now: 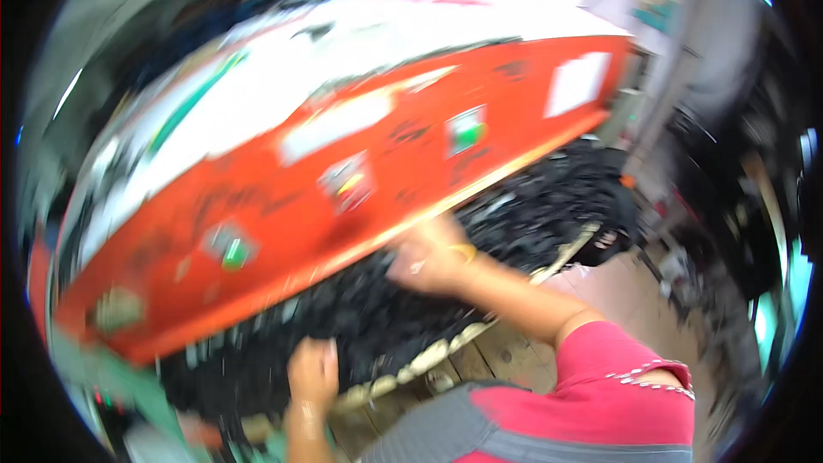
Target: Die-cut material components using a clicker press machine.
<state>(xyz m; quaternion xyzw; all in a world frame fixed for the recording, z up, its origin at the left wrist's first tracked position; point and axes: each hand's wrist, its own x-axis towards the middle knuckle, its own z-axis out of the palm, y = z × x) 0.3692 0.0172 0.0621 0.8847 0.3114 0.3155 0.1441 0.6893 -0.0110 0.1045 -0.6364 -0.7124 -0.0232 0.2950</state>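
Observation:
A long orange-red panel (403,150) slants across the view, with round green buttons and a red-and-yellow one set in it. Below its lower edge lies a heap of loose black scraps (377,317); motion blur hides what they are made of. My right hand (429,257), wearing a ring and a yellow wristband, is by the panel's lower edge, over the scraps. Its fingers are smeared and partly out of sight. Lower left, my left hand (313,373) hangs above the near side of the heap, curled into a loose fist, with nothing visible sticking out of it.
Above the panel spreads a bright white surface (377,43), partly washed out by glare. A pale, lumpy edging (420,356) borders the scraps on my side. Tiled floor (617,291) shows at right, with dark blurred clutter (720,180) beyond it.

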